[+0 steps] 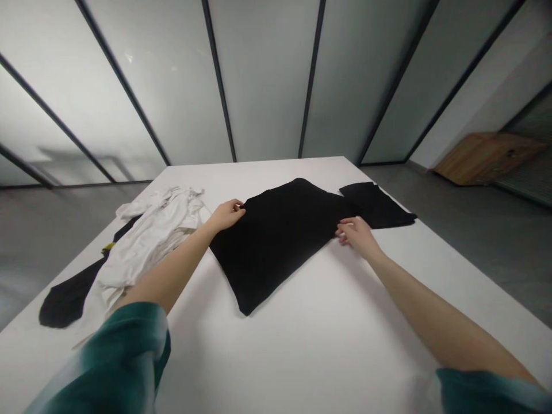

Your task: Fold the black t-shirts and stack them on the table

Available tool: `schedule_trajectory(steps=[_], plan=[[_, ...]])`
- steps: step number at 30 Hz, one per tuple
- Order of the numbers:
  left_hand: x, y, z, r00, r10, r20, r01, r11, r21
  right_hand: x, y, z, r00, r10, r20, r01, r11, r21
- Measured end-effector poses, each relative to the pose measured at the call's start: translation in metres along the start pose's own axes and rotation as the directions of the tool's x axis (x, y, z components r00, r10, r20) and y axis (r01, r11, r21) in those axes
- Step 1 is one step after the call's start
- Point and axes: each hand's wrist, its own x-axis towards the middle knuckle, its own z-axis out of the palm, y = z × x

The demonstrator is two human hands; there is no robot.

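A black piece of cloth or garment [276,236] lies spread at a slant on the white table [314,345], one corner pointing toward me. My left hand [227,215] pinches its left edge between thumb and fingers. On the opposite side, my right hand [356,234] has its fingers closed at the right edge of the same cloth. Just beyond my right hand lies a second black cloth [377,206], laid flat in a folded shape. The two black pieces meet or overlap near there; I cannot tell which.
A crumpled heap of white clothing [150,238] is at the table's left, beside my left forearm. Under it shows a dark garment [71,296] with a small yellow patch [107,248]. Frosted glass panels [263,75] stand behind the table, and a wooden board or box [483,158] is at the far right.
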Motion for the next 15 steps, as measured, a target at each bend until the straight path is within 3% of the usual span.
schedule_trajectory(steps=[2,7,12,15], plan=[[0.031,-0.001,0.015,0.999,0.022,-0.035,-0.019,0.994,0.105,-0.025,0.002,0.005,0.986,0.124,0.11,-0.145,0.965,0.217],[0.08,0.009,0.051,0.999,0.029,-0.029,-0.019,0.954,0.299,-0.072,0.013,0.016,0.967,0.128,0.219,-0.238,0.759,0.606],[0.108,0.019,0.071,1.0,-0.016,0.015,0.011,0.95,0.313,-0.093,0.006,0.025,0.901,0.138,0.411,-0.404,0.611,0.68],[0.122,0.019,0.076,1.0,-0.013,0.008,0.01,0.957,0.288,-0.097,-0.008,0.037,0.868,0.211,0.449,-0.489,0.517,0.703]])
